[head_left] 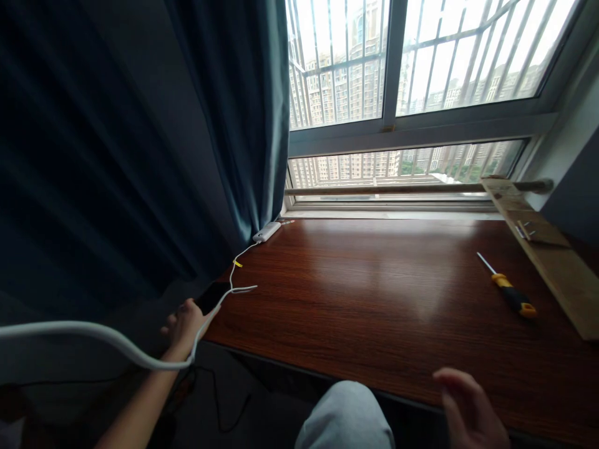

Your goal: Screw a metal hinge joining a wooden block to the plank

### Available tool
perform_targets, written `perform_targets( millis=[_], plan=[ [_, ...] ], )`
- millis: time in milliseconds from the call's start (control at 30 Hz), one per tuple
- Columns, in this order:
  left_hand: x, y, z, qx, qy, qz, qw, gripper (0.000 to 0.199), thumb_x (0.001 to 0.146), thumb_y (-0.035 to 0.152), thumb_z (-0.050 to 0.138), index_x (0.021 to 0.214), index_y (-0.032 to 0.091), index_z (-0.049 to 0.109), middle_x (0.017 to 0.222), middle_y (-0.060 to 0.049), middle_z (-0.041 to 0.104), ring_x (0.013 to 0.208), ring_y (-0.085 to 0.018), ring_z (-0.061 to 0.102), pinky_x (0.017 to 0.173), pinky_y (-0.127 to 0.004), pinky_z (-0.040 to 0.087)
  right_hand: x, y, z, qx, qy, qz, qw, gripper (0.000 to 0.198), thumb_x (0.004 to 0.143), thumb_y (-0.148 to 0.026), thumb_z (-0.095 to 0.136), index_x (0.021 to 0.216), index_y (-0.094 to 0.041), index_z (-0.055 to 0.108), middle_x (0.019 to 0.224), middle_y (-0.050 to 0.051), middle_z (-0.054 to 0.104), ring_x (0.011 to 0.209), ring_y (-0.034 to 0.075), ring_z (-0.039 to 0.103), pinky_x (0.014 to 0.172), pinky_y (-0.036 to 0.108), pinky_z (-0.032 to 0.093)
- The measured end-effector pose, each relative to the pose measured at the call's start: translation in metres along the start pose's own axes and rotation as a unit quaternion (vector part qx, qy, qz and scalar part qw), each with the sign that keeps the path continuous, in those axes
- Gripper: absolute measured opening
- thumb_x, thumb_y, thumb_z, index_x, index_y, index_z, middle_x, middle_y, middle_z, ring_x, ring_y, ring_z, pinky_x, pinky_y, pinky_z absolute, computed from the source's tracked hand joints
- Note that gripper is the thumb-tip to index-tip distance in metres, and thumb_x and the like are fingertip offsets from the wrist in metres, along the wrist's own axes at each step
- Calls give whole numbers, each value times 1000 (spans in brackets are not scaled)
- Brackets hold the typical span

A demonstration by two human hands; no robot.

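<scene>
My left hand (186,325) is at the left edge of the desk, its fingers and thumb around a dark flat thing that looks like a phone (213,298). Shadow hides part of that grip. A white cable (233,274) runs past this hand along the desk's left side to a white power bank (266,232) by the curtain. My right hand (472,411) hovers over the front edge of the desk with thumb and fingers apart, holding nothing. Farther off on the right lies a screwdriver (510,294) with a yellow and black handle.
The brown wooden desk (355,299) stands against a barred window. A long strip of cardboard (547,249) with small metal pieces on it leans along the right side. Blue curtains (224,125) hang at the left. My knee (346,415) is below the front edge.
</scene>
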State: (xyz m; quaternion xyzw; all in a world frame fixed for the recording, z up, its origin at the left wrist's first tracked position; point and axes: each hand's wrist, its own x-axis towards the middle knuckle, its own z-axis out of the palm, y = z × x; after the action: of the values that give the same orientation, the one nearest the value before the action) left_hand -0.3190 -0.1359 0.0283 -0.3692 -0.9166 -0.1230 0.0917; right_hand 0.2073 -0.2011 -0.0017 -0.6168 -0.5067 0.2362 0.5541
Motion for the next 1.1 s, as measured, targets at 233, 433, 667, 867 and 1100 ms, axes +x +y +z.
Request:
perform_targets(
  millis=[233, 433, 667, 867, 1100],
  plan=[
    [-160, 120, -15, -308, -83, 337, 886, 27, 77, 43, 46, 96, 28, 57, 104, -10, 58, 104, -26, 49, 94, -40, 34, 139, -24, 62, 260, 0, 45, 964, 29, 73, -42, 53, 59, -16, 52, 48, -4, 42, 42, 7, 37, 39, 19, 30],
    [-189, 315, -14, -620, -254, 332, 664, 30, 75, 44, 52, 94, 22, 60, 101, -13, 61, 96, -20, 56, 84, -36, 41, 170, -15, 127, 359, -70, 124, 922, 46, 72, -57, 44, 47, -19, 38, 34, -9, 27, 29, 5, 21, 31, 20, 15],
    [-198, 417, 38, -716, -428, 219, 506, 46, 70, 55, 49, 78, 11, 60, 79, -16, 66, 70, -21, 63, 64, -33, 45, 173, 11, 138, 285, -89, 105, 949, 49, 67, -65, 46, 51, -18, 48, 38, -2, 43, 36, 10, 39, 33, 22, 27],
    [-191, 402, 39, -722, -395, 198, 532, 34, 71, 43, 48, 70, 12, 62, 73, -11, 68, 71, -21, 61, 66, -31, 45, 181, 17, 148, 226, -153, 44, 961, 60, 68, -71, 37, 46, -16, 47, 39, 0, 44, 38, 10, 42, 36, 21, 28],
    [-193, 405, 42, -732, -391, 182, 527, 28, 71, 38, 48, 77, 13, 60, 71, -10, 68, 68, -21, 62, 63, -30, 45, 182, 18, 148, 196, -164, 12, 967, 63, 69, -72, 33, 43, -17, 43, 39, 0, 41, 39, 10, 40, 38, 22, 28]
  ],
)
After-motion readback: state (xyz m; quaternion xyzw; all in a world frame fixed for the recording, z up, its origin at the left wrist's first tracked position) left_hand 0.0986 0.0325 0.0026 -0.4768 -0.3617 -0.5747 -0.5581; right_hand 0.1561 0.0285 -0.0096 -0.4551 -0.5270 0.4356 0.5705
